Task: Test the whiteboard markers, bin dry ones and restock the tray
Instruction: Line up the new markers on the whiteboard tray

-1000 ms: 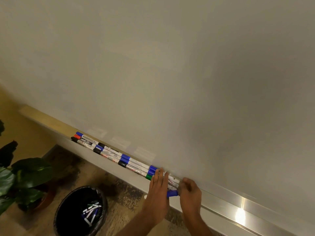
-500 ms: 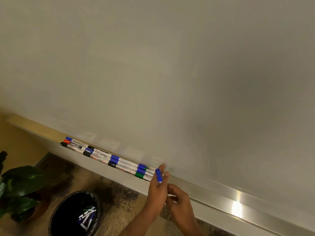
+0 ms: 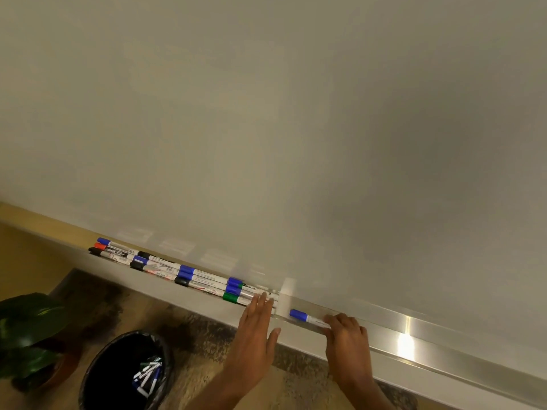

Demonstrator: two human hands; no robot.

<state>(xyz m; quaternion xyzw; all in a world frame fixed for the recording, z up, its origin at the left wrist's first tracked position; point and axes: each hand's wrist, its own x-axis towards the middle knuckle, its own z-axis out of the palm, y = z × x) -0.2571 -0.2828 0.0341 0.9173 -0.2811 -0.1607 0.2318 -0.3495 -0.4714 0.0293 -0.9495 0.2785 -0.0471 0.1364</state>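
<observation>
Since half a second ago the blue marker (image 3: 306, 317) has gone from upright at the left hand (image 3: 254, 327) to lying flat on the tray (image 3: 444, 347), just right of the row (image 3: 189, 275) of capped markers; the bin (image 3: 97, 365) on the floor holds a heap of discards (image 3: 148, 377). Left fingers (image 3: 262, 303) are straight and close together, tips touching the row's right end. Right hand (image 3: 346, 335) curls its fingers over the blue marker's barrel, gripping it

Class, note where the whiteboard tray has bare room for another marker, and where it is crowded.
Bare: the tray right of the right hand, out to the picture's edge. Crowded: left of the left hand, where marker rows lie packed. A blue-capped marker lies between the hands.
</observation>
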